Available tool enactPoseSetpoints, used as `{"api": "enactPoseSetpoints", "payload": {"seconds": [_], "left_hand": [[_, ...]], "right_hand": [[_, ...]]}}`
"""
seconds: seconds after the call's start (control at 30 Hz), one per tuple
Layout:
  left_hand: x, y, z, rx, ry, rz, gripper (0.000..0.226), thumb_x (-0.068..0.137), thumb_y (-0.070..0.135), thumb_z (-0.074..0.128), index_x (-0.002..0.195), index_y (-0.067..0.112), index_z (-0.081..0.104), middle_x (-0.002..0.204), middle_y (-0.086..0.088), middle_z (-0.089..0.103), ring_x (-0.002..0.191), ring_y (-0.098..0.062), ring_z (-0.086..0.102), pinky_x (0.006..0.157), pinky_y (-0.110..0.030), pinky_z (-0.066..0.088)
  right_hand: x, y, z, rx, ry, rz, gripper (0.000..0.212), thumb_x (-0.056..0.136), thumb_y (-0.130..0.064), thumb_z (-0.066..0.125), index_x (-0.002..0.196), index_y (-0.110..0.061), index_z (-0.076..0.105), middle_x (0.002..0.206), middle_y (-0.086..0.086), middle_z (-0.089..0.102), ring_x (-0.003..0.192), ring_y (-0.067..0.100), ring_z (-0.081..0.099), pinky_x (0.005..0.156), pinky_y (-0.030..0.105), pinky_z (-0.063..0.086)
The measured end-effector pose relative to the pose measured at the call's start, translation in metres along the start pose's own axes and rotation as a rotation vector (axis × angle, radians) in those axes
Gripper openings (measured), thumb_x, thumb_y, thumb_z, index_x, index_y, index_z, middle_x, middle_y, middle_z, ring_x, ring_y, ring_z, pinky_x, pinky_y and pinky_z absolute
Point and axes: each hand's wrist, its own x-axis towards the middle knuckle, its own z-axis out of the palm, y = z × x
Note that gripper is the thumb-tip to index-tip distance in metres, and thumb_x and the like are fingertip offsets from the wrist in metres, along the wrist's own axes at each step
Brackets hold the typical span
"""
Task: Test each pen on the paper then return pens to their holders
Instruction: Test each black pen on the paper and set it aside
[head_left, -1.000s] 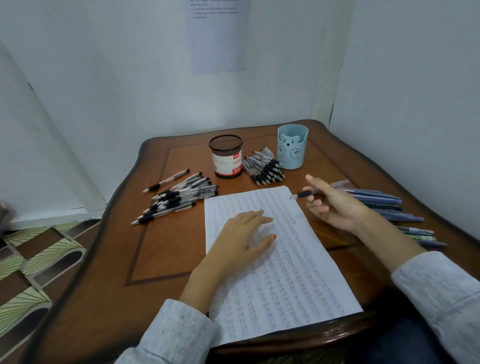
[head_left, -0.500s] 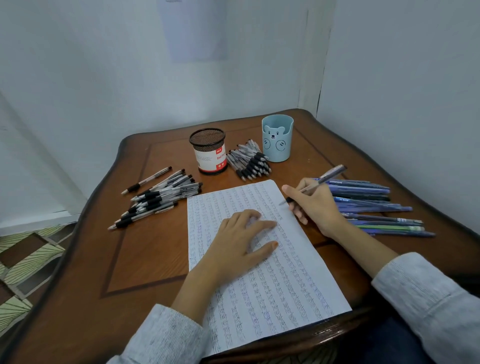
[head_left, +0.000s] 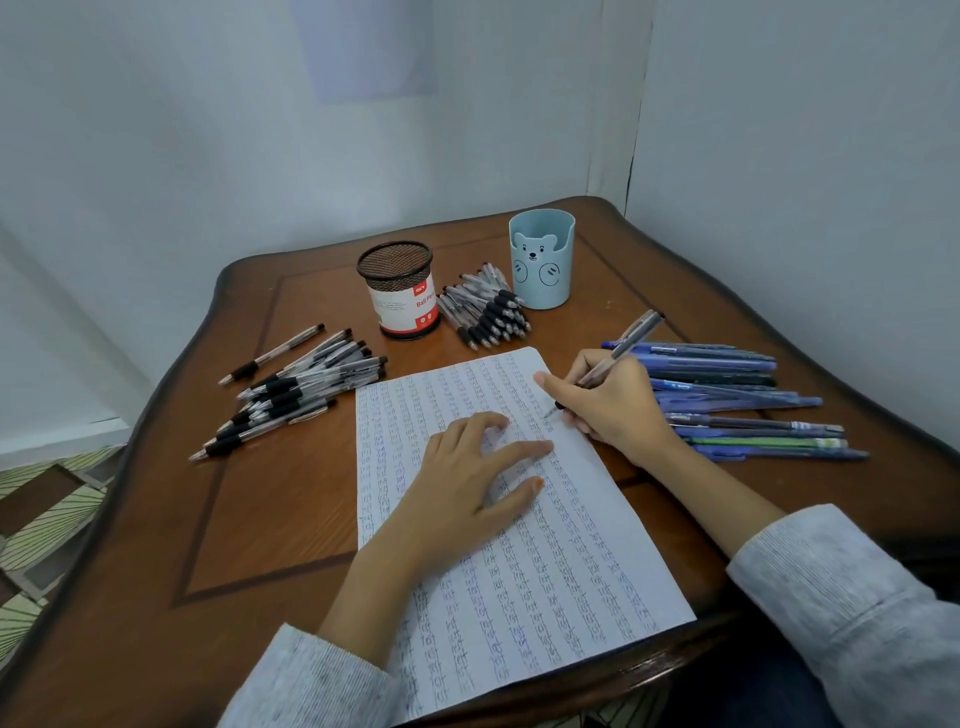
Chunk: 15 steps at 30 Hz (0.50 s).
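A white paper covered in rows of small pen marks lies on the wooden table. My left hand rests flat on it, fingers spread. My right hand grips a clear black-grip pen in a writing hold, its tip touching the paper's right side. A black mesh holder and a blue bear holder stand at the back. Clear black-grip pens lie in a pile at the left and another between the holders. Blue pens lie at the right.
Walls close off the table at the back and right. A patterned tile floor shows past the table's left edge. The paper's lower edge reaches the table's front edge.
My right hand has turned the pen from a raised sideways hold into a writing grip and lowered its tip onto the paper. The left hand stays flat on the sheet.
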Motion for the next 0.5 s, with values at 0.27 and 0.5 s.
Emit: {"api": "enactPoseSetpoints", "payload": {"seconds": [0.27, 0.5], "left_hand": [[0.0015, -0.0014, 0.0015, -0.013, 0.003, -0.015, 0.05, 0.087, 0.066, 0.025, 0.131, 0.051, 0.043, 0.138, 0.015, 0.029, 0.129, 0.0, 0.019, 0.105, -0.023, 0.013], [0.0011, -0.0003, 0.0011, -0.028, 0.015, -0.022, 0.045, 0.089, 0.064, 0.029, 0.129, 0.051, 0.044, 0.137, 0.017, 0.03, 0.127, 0.002, 0.021, 0.105, -0.023, 0.016]], "right_hand": [[0.0002, 0.0061, 0.002, -0.067, 0.043, -0.045, 0.037, 0.083, 0.001, 0.062, 0.053, -0.01, 0.044, 0.048, 0.007, 0.047, 0.042, 0.016, 0.058, 0.043, 0.018, 0.042], [0.0007, 0.0083, 0.003, -0.054, 0.004, -0.067, 0.032, 0.082, 0.003, 0.062, 0.056, -0.004, 0.045, 0.055, 0.014, 0.047, 0.043, 0.013, 0.057, 0.042, 0.015, 0.043]]}}
